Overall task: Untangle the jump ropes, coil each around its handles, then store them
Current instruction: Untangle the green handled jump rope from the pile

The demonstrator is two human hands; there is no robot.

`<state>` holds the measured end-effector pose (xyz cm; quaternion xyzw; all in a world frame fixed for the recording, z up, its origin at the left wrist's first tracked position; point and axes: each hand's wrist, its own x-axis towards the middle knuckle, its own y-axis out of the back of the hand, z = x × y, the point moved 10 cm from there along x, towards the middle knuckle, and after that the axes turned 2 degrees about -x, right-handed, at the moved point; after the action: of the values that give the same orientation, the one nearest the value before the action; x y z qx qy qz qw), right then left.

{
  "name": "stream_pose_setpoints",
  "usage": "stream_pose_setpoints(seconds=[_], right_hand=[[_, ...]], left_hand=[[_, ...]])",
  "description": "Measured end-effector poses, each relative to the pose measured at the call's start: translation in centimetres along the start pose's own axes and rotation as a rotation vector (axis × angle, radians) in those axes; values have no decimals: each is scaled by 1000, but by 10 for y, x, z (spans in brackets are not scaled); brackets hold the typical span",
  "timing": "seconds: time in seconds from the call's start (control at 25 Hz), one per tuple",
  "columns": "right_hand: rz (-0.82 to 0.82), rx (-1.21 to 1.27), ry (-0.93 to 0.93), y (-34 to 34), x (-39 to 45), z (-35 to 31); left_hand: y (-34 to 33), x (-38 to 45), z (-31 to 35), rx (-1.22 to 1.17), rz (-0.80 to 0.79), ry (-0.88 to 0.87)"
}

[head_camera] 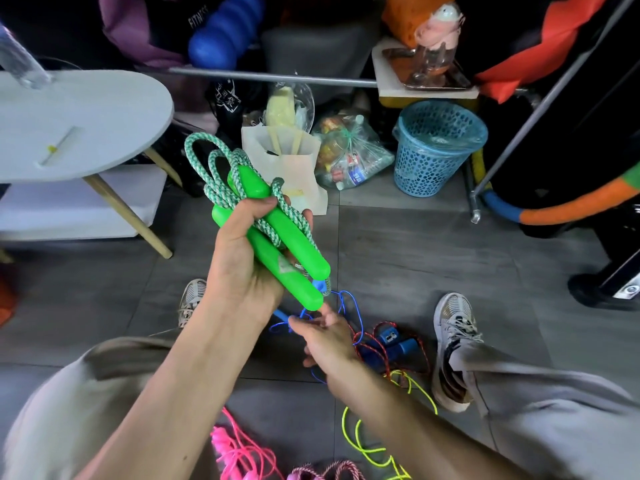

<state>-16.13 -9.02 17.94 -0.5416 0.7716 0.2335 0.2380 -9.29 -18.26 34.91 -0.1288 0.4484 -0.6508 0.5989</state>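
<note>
My left hand [242, 261] grips two bright green handles [287, 233] held side by side, with a green-and-white braided rope [214, 168] looped and wound around them. My right hand [325, 337] reaches down below the handles' ends, fingers pinching a thin blue rope [349, 306] above the floor. On the floor lie a red-and-black rope with blue handles [398, 344], a neon yellow rope [367, 445], a pink rope [239, 452] and a pink-and-white braided rope [332, 469], partly tangled together.
A white oval side table [86, 126] stands at the left. A blue mesh basket [436, 150], a white paper bag [287, 168] and a plastic bag of items [349, 157] sit ahead on the grey tiled floor. My feet in grey sneakers [453, 341] flank the ropes.
</note>
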Motion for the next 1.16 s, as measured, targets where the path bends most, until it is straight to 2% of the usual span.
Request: stream_pose_setpoints(seconds=[0.08,0.16,0.28,0.4,0.48,0.64,0.72,0.84,1.0,1.08,1.16], right_hand=[[-57,-103,25,-8,-2,1],[-12,-275,135,-7,-6,-8],[78,-607,362,8,-31,-42],[122,-694,623,29,-71,-97],[64,-563,758,40,-91,-130],[-85,54,809,70,-105,-159],[-120,141,853,84,-111,-173],[-165,261,911,113,-118,-199],[67,449,934,191,-110,-222],[183,581,900,233,-107,-225],[266,602,824,256,-101,-221]], left_hand=[[2,3,3,14,8,-14],[10,8,9,87,37,-74],[22,13,35,383,126,-349],[15,9,43,643,161,-526],[13,10,37,738,147,-555],[20,17,22,880,162,-545],[29,26,9,886,191,-464],[45,38,-12,736,225,-311],[53,40,-26,521,228,-169],[47,36,-27,398,172,-97],[36,34,-18,286,53,-84]])
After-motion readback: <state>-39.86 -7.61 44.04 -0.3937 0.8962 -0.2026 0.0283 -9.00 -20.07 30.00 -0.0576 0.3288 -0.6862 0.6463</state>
